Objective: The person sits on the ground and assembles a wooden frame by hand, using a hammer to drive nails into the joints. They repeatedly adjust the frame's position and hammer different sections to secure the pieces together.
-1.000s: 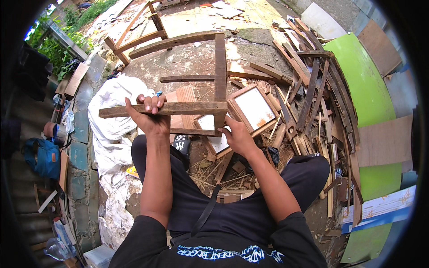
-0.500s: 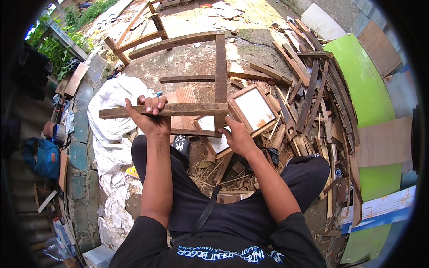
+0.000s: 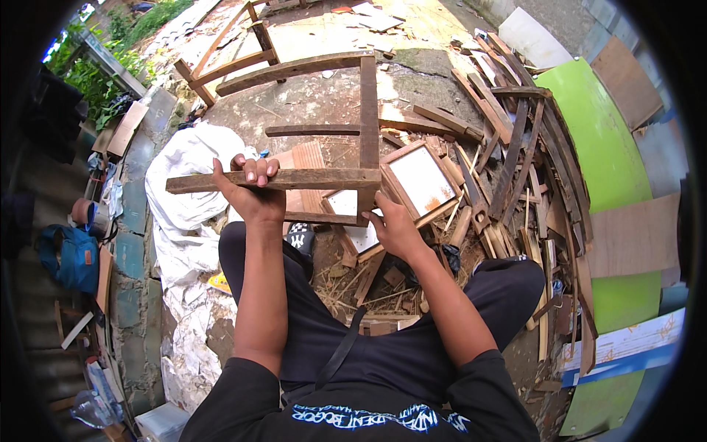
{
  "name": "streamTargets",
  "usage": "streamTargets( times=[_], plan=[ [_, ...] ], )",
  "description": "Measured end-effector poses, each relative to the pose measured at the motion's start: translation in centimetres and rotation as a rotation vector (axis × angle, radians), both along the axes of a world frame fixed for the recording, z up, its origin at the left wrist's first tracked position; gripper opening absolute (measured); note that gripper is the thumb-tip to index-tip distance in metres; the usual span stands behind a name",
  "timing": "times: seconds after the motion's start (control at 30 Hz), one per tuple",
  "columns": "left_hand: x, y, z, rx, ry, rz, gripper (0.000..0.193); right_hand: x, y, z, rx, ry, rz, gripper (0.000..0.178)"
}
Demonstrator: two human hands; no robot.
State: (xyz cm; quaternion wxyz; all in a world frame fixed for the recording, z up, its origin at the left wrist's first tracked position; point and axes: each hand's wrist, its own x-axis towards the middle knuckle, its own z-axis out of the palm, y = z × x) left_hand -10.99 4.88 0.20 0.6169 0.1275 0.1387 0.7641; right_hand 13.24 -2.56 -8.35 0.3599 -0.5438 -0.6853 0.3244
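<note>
I hold up a dark, worn wooden frame [image 3: 368, 110] made of long bars joined to an upright. My left hand [image 3: 252, 193] is closed around its near bar [image 3: 317, 179], thumb on one side and fingertips curled over the top. My right hand [image 3: 390, 225] pinches the frame at the lower end of the upright, close to the near corner. The frame's far bar [image 3: 294, 72] and a shorter middle bar [image 3: 313, 130] reach out to the left. A lower bar [image 3: 320, 218] passes partly behind my left wrist.
Scrap wood [image 3: 515, 147] is heaped on the right, with a handsaw [image 3: 477, 210] at its near side. Two wood-edged white panels [image 3: 420, 180] lie beyond my knees. White cloth [image 3: 195, 166] covers the ground at left. Another wooden frame [image 3: 236, 66] stands farther off.
The wooden frame and both hands have shifted very slightly to the right. Both grips look the same.
</note>
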Motion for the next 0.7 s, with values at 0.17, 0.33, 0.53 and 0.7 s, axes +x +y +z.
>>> streamTargets(
  times=[0.17, 0.33, 0.53, 0.7],
  plan=[
    [0.0, 0.0, 0.1, -0.020, 0.013, 0.022, 0.046, 0.7, 0.0, -0.2, -0.058, 0.048, 0.050, 0.053],
    [0.0, -0.1, 0.1, -0.036, 0.000, 0.027, 0.046, 1.7, 0.7, 3.9, -0.146, 0.632, 0.139, 0.076],
    [0.5, -0.3, 0.5, -0.049, 0.015, 0.036, 0.046, 0.4, 2.0, 4.5, -0.288, 0.797, 0.123, 0.071],
    [0.1, -0.1, 0.3, -0.061, 0.019, 0.039, 0.046, -0.8, 2.3, 5.1, -0.202, 0.714, 0.099, 0.056]
  ],
)
